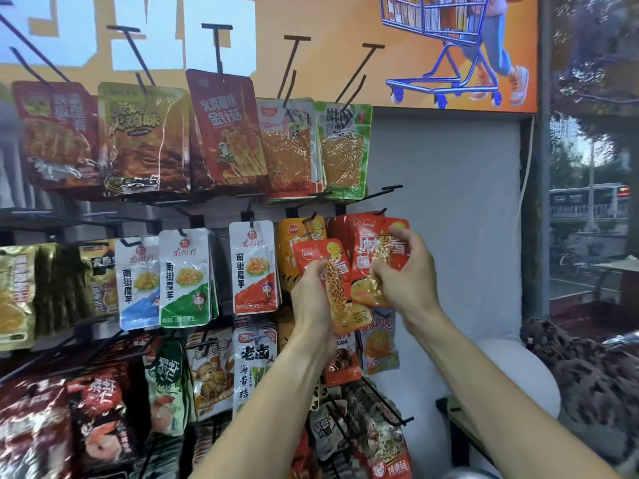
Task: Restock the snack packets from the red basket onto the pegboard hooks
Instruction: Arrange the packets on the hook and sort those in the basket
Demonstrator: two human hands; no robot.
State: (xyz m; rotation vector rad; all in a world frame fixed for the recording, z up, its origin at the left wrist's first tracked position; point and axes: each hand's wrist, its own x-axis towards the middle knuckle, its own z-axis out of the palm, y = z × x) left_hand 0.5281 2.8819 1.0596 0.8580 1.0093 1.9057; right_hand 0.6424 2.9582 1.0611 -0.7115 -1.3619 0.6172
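Observation:
My left hand [313,293] grips a red snack packet [332,271] with a clear window, held in front of the middle row of hooks. My right hand [406,271] pinches a second red packet [377,247] at the rightmost hook [382,211] of that row, where more red packets hang. Both hands are raised side by side at the right end of the rack. The red basket is out of view.
Packets fill the hooks in rows: red, yellow-green and orange ones on top [224,133], white ones in the middle [254,267], more below [256,368]. Bare black hook tips [401,421] stick out at lower right. A white wall panel [449,219] lies to the right.

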